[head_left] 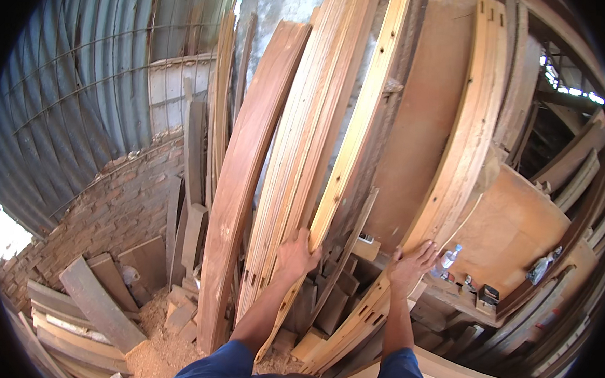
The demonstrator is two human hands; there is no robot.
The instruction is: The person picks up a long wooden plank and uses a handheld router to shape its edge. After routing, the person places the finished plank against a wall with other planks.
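My left hand [297, 255] is closed round a narrow, pale yellow wooden strip [353, 145] with dark knots, which stands tilted and runs down past my forearm. My right hand [411, 263] grips a set of long slotted boards [450, 159], thumb on the left edge and fingers laid across the face. These boards show short cut slots near both ends and lean upright to the right. Just left of my left hand stand several grooved light-brown boards [305, 131], and beyond them a wide reddish plank [247, 165]. The underside of my left grip is hidden.
A clear plastic bottle [447, 259] and a small dark box [488, 297] sit on a ledge at the right. Offcuts [98, 301] and sawdust [164, 346] lie lower left, by a brick wall [124, 197]. A large brown panel [422, 120] stands behind the boards.
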